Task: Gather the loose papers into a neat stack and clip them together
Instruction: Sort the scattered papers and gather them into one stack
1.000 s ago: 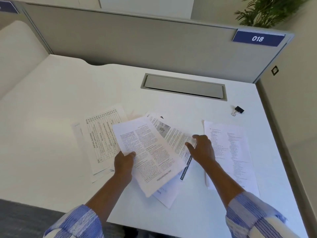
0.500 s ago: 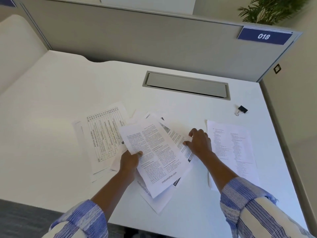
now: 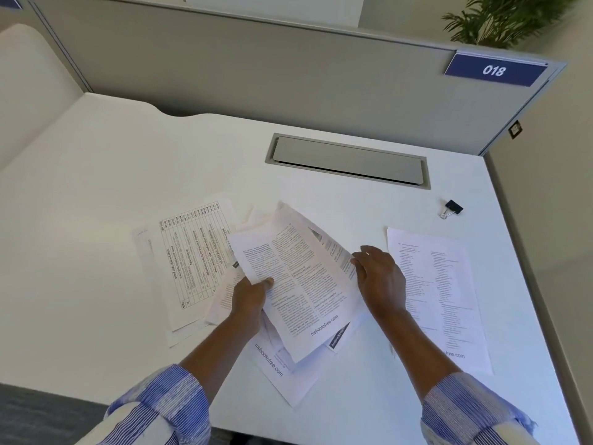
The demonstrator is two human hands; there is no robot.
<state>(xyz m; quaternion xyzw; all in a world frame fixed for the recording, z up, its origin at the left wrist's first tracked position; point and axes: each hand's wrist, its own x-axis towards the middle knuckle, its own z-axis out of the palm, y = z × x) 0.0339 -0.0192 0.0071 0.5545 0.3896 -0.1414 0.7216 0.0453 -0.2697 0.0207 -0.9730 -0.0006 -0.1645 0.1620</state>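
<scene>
Hands first: my view shows the left hand (image 3: 248, 295) gripping the middle bundle (image 3: 298, 284) at its left edge, thumb on the top page. The right hand (image 3: 380, 277) curves against the bundle's right edge; whether it pinches there or only pushes, I cannot tell. Over the last second the right hand has come left, off the border of the list sheet (image 3: 439, 290), and has driven the fanned under-pages in beneath the top page. The page with the picture, widely exposed a second ago, now shows only as a narrow strip. I judge that as real but partial progress on the gathering: the bundle is still skewed, with corners sticking out at its near end. Further out, the gridded sheets (image 3: 189, 252) lie to the left, overlapped by the bundle. The list sheet lies flat to the right, just beside the right hand. Neither is collected yet. The binder clip (image 3: 451, 208) sits untouched far right on the table (image 3: 96, 284), well apart from the papers, so clipping is some steps away.
</scene>
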